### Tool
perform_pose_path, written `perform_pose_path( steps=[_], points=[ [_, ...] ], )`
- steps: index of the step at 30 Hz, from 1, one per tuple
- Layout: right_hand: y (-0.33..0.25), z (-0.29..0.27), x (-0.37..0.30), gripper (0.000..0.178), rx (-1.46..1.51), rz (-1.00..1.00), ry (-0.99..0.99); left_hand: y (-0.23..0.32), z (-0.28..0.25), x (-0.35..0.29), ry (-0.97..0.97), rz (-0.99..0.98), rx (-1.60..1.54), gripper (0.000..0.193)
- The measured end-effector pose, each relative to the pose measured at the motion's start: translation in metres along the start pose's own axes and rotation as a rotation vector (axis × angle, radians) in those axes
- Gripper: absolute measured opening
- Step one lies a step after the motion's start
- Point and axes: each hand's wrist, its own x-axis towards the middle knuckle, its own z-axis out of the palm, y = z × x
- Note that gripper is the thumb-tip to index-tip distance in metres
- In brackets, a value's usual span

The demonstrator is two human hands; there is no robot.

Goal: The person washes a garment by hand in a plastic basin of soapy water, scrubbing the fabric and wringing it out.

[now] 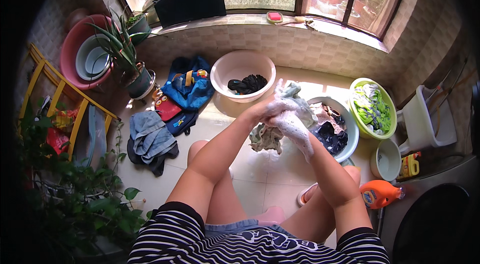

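In front of me, above the floor, a soapy pale grey-green garment (266,139) is bunched between my two hands. My left hand (270,109) is closed on it, streaked with white foam. Thick suds coat my right hand (287,120) and run down the wrist; it grips the same cloth right beside the left. One part of the fabric bulges out beyond my hands, and another hangs below them. Foam hides most of my fingers. Just to the right, a light blue basin (354,131) holds dark and pinkish clothes, partly covered by my right arm and the garment.
A pale pink basin (218,78) with black cloth stands ahead. Right are a green basin (393,114) of bright clothes, a small basin (386,160) and an orange detergent bottle (380,194). Jeans (152,135) and a blue backpack (187,95) lie left, near potted plants (131,66).
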Motion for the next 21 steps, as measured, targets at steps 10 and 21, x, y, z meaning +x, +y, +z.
perform_pose_path(
  steps=[10, 21],
  points=[
    [-0.006, -0.021, 0.005, 0.030, 1.494, 0.162, 0.273, 0.005, 0.020, -0.007, 0.498, 0.435, 0.843, 0.023],
    [0.007, -0.016, -0.014, 0.036, -0.627, -0.421, 0.356, -0.010, 0.017, -0.006, 0.515, 0.346, 0.978, 0.023]
  ],
)
